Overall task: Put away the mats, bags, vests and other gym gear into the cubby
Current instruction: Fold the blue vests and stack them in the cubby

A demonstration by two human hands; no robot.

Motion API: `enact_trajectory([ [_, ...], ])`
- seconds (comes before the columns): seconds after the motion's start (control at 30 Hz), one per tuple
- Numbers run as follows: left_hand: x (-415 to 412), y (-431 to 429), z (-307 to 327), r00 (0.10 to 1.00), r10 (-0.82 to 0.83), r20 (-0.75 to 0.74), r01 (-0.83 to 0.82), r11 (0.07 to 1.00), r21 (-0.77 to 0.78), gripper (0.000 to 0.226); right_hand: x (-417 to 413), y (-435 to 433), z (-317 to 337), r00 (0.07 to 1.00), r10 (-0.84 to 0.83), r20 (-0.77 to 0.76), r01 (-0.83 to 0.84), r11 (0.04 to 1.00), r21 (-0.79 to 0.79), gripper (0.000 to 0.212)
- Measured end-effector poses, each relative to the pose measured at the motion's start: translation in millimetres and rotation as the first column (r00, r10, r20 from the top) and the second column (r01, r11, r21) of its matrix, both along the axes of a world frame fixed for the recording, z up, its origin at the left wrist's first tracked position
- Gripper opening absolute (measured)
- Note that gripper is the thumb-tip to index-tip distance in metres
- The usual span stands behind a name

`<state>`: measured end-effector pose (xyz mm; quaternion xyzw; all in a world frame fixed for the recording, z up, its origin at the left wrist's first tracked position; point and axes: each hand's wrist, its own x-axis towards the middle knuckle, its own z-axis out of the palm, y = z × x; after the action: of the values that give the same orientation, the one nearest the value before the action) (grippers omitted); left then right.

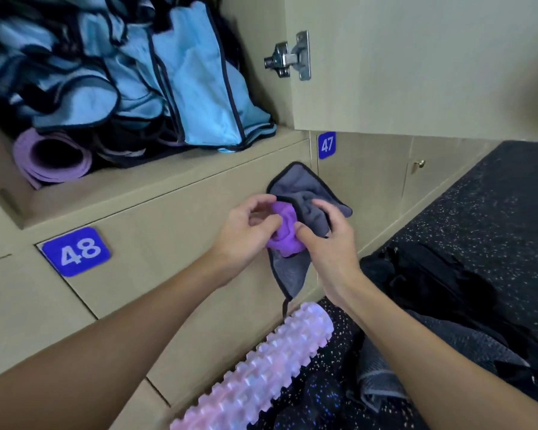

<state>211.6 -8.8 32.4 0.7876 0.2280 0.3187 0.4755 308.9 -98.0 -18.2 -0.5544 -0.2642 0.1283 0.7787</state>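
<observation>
- Beige lockers stand over a black speckled floor; the open cubby holds blue vests and a rolled purple mat.
- Below it, a grey-and-purple cloth is held before door 48: the left hand curls on the purple side, and the right hand pinches the grey.
- A pink foam roller lies on the floor.

Open cubby top L: vests piled inside, rolled mat at its front-L corner, open door to the R. Below it, plate 48 sits L & plate 47 R; between them, in front of the shut doors, L hand & R hand grip one cloth. Under the hands the roller lies on the floor along the locker base, bag to its R.
</observation>
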Motion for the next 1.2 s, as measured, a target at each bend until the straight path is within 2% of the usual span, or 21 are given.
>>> enact_trajectory([
  [0.1,-16.6,11.0,41.9,0.999,0.000,-0.032,0.008,0.969,0.246,0.022,-4.1,-0.7,36.3,0.994,-0.003,0.113,-0.003,0.999,0.051,0.058],
  [0.2,-42.0,34.5,77.6,0.985,0.140,-0.098,-0.072,0.860,0.506,0.014,-9.5,-1.6,70.7,0.982,-0.011,0.188,-0.006,0.996,0.091,0.079],
  [0.27,-58.2,45.6,95.5,0.968,0.234,-0.091,-0.140,0.805,0.577,0.012,-11.6,-0.7,90.6,0.970,-0.049,0.239,0.025,0.994,0.103,0.079],
  [0.37,-70.1,54.3,116.0,0.935,0.311,-0.170,-0.108,0.706,0.700,0.007,-13.6,2.8,116.2,0.950,-0.102,0.296,0.068,0.990,0.124,0.076],
  [0.43,-75.6,62.7,129.6,0.885,0.354,-0.301,-0.061,0.730,0.680,0.011,-15.3,7.8,132.2,0.938,-0.122,0.326,0.078,0.986,0.146,0.075],
  [0.57,-88.7,87.7,140.5,0.741,0.366,-0.563,0.076,0.787,0.612,0.038,-19.3,22.7,165.5,0.915,-0.167,0.367,0.097,0.975,0.202,0.075],
  [0.7,-87.9,101.0,146.2,0.680,0.373,-0.631,0.168,0.758,0.631,0.061,-24.6,41.0,196.1,0.899,-0.249,0.360,0.141,0.943,0.300,0.073],
  [0.87,-81.2,108.9,163.7,0.593,0.332,-0.733,0.280,0.769,0.575,0.068,-31.9,71.6,234.2,0.925,-0.259,0.278,0.112,0.885,0.452,0.073],
  [0.97,-77.4,113.3,167.4,0.574,0.327,-0.751,0.287,0.778,0.558,0.073,-39.2,103.7,261.5,0.945,-0.262,0.194,0.113,0.822,0.559,0.070],
  [1.03,-76.5,116.6,167.4,0.573,0.324,-0.753,0.292,0.778,0.557,0.074,-40.6,143.4,293.0,0.948,-0.272,0.167,0.143,0.829,0.541,0.069],
  [1.07,-76.1,117.6,167.3,0.575,0.324,-0.751,0.297,0.773,0.561,0.073,-38.4,164.5,312.0,0.950,-0.228,0.213,0.098,0.867,0.488,0.073],
  [1.13,-75.4,119.5,168.9,0.584,0.321,-0.745,0.298,0.770,0.565,0.074,-33.2,202.2,347.7,0.933,0.063,0.354,-0.164,0.950,0.265,0.089],
  [1.2,-75.7,120.8,171.4,0.583,0.310,-0.751,0.300,0.777,0.553,0.074,-33.1,217.9,362.2,0.845,0.351,0.402,-0.410,0.910,0.067,0.093],
])
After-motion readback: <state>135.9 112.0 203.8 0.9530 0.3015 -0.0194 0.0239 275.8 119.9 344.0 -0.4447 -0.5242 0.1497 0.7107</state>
